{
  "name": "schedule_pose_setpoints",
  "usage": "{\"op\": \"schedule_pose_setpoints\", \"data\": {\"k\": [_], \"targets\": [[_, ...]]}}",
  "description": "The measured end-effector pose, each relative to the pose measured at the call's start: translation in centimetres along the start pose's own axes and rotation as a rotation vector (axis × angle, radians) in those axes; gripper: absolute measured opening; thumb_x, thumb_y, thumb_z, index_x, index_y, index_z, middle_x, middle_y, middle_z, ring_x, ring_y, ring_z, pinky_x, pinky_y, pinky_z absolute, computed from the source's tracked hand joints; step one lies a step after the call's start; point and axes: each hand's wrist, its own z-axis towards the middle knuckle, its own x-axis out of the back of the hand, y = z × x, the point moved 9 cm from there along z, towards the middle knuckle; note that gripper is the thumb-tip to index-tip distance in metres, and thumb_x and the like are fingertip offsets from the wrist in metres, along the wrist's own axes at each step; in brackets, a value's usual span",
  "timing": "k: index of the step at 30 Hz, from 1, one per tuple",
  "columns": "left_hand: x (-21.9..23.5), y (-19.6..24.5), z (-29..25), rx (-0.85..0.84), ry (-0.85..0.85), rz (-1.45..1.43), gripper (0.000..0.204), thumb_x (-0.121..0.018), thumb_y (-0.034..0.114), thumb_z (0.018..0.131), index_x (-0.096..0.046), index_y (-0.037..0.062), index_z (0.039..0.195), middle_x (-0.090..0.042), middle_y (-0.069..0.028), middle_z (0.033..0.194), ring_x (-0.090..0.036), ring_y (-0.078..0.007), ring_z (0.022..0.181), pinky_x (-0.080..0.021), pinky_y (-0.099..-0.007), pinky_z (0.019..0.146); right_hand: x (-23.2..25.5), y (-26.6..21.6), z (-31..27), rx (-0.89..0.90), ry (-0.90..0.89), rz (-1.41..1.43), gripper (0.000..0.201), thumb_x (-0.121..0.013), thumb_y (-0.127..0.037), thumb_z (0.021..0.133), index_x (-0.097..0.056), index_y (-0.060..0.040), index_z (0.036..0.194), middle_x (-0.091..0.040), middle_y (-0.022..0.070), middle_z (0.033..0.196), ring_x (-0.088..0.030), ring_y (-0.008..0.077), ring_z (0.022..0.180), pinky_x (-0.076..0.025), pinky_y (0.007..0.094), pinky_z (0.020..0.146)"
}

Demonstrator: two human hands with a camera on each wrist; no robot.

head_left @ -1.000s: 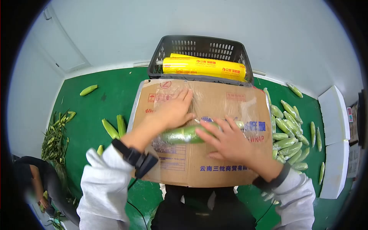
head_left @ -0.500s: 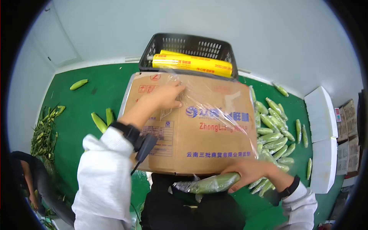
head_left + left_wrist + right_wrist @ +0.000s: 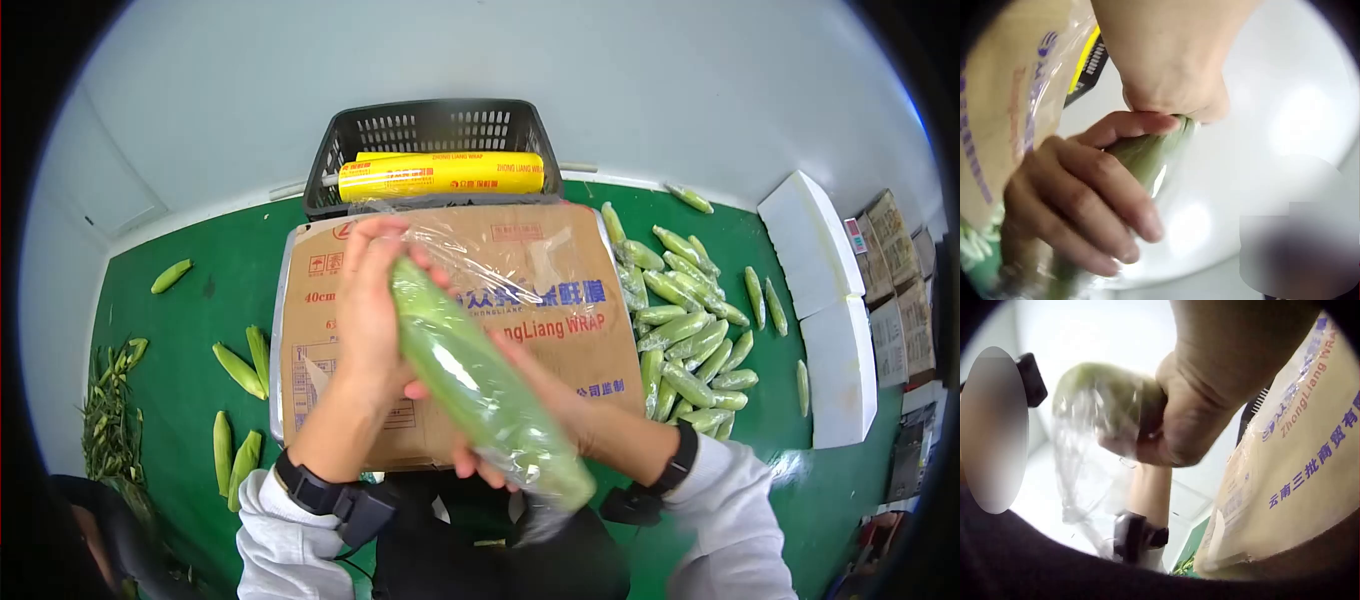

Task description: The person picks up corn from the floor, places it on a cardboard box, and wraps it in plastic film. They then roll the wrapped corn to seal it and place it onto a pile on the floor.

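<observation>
An ear of corn (image 3: 480, 385) in green husk and clear plastic film slants over the cardboard box in the head view. My left hand (image 3: 370, 300) grips its upper end, fingers around the far side. From below, my right hand (image 3: 545, 390) holds the lower half, its palm mostly hidden behind the ear. In the left wrist view the right hand's fingers (image 3: 1094, 194) curl over the husk. Loose film (image 3: 1079, 462) hangs from the end of the ear in the right wrist view. More film (image 3: 480, 255) lies across the top of the box.
Behind the cardboard box (image 3: 460, 420) stands a black crate (image 3: 325, 165) with yellow film rolls (image 3: 440, 177). Many wrapped ears (image 3: 690, 340) lie piled at right, near white foam boards (image 3: 835, 310). Unwrapped ears (image 3: 240, 370) and husk scraps (image 3: 110, 420) are on the green surface at left.
The right hand rolled the ear toward me off the box's near edge, then raised it. The left hand left the film on the box and took hold of the ear's upper end.
</observation>
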Motion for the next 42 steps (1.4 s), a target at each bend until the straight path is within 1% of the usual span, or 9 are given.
{"op": "schedule_pose_setpoints", "data": {"k": [4,14,17,20,22,28,37,41,42], "targets": [[8.3,-2.3,-1.3,-0.043,0.263,0.397,0.03,-0.04,0.036,0.101,-0.051,0.0086,0.096,-0.053,-0.0033,0.079,-0.053,-0.0144,0.065,-0.049,-0.0292,0.061,2.6,-2.5,-5.5,0.375,0.868,-1.03,0.059,-0.074,-0.025,0.082,-0.048,-0.0067,0.132,-0.059,0.0157,0.117,-0.057,0.0277,0.109,-0.044,0.0346,0.096],[7.8,-2.9,-7.2,0.324,0.06,0.481,0.051,-0.036,0.046,0.101,-0.058,0.0014,0.087,-0.057,-0.0085,0.063,-0.051,-0.0153,0.048,-0.04,-0.0264,0.044,-12.7,-3.9,-12.0,1.638,0.742,-2.102,0.031,-0.066,-0.003,0.08,-0.06,0.0008,0.111,-0.065,0.0113,0.088,-0.066,0.021,0.083,-0.053,0.0364,0.076],[3.5,-5.6,-10.5,0.779,-0.042,0.369,0.048,-0.042,0.05,0.097,-0.055,0.0044,0.099,-0.059,-0.0111,0.062,-0.05,-0.0196,0.036,-0.035,-0.0271,0.029,-11.0,-7.5,-13.0,1.865,0.757,-1.326,0.034,-0.063,-0.005,0.082,-0.053,-0.0041,0.115,-0.063,0.0092,0.08,-0.066,0.0238,0.079,-0.054,0.0384,0.071],[2.7,-8.4,-12.6,0.976,-0.143,0.335,0.054,-0.047,0.053,0.093,-0.05,0.0051,0.119,-0.06,-0.0126,0.067,-0.051,-0.0208,0.037,-0.038,-0.026,0.031,-6.2,-8.7,-10.4,1.292,0.41,-0.609,0.029,-0.06,-0.013,0.087,-0.047,-0.0085,0.113,-0.061,0.0099,0.089,-0.064,0.0249,0.087,-0.054,0.0384,0.073],[-2.0,-3.4,-8.7,0.068,-0.498,0.884,0.06,-0.042,0.05,0.096,-0.041,0.001,0.13,-0.062,-0.0149,0.082,-0.059,-0.0217,0.055,-0.045,-0.028,0.044,-5.6,-10.0,-14.2,1.491,0.421,-0.452,0.022,-0.057,-0.018,0.09,-0.046,-0.0101,0.108,-0.06,0.0111,0.095,-0.062,0.0242,0.092,-0.054,0.039,0.075],[-9.1,-3.8,-8.3,0.243,-0.805,0.951,0.058,-0.054,0.036,0.094,-0.04,0.0001,0.137,-0.06,-0.0143,0.11,-0.063,-0.0236,0.091,-0.051,-0.0351,0.078,-4.1,-7.5,-14.7,1.455,0.614,-0.647,0.065,-0.06,-0.057,0.083,-0.047,-0.0057,0.119,-0.06,0.0127,0.099,-0.061,0.0263,0.098,-0.053,0.043,0.082],[6.3,-3.6,-9.3,-0.068,-0.555,1.474,0.053,-0.066,0.013,0.083,-0.048,0.0037,0.132,-0.056,-0.021,0.118,-0.056,-0.0345,0.109,-0.047,-0.0414,0.091,26.9,0.8,-52.0,1.577,1.56,0.199,0.058,-0.055,-0.046,0.092,-0.045,-0.0101,0.137,-0.048,0.0124,0.138,-0.048,0.0318,0.123,-0.036,0.0495,0.107],[8.2,-1.8,-7.6,-0.217,-0.369,1.698,0.06,-0.067,0.014,0.082,-0.043,0.0062,0.137,-0.041,-0.0222,0.137,-0.043,-0.04,0.124,-0.039,-0.043,0.103,20.2,-5.9,-47.7,1.189,2.259,-1.048,0.068,-0.058,-0.044,0.09,-0.039,-0.0031,0.141,-0.038,0.016,0.146,-0.035,0.0321,0.135,-0.028,0.0458,0.112],[8.7,-2.0,-6.3,-0.262,-0.334,1.72,0.062,-0.067,0.014,0.082,-0.041,0.0072,0.138,-0.037,-0.0224,0.141,-0.041,-0.0411,0.126,-0.04,-0.0426,0.103,15.5,-8.8,-39.3,1.01,1.989,-1.483,0.068,-0.063,-0.036,0.086,-0.038,-0.0036,0.141,-0.035,0.0156,0.148,-0.031,0.0322,0.138,-0.025,0.0447,0.113]]}}
